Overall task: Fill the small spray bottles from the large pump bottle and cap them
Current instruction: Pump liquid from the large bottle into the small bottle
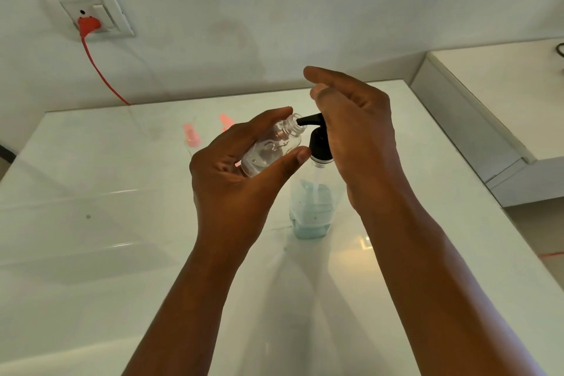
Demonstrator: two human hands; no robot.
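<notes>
Tilting the small bottle [270,148], gripping left hand [241,168] aims its neck at the nozzle [308,120] (touching); right hand [351,131], fingers straight, covers pump head.

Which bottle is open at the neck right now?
The small clear bottle in the left hand, tilted with its bare neck at the black spout. The pump bottle on the table keeps its pump head on, under the right hand.
</notes>
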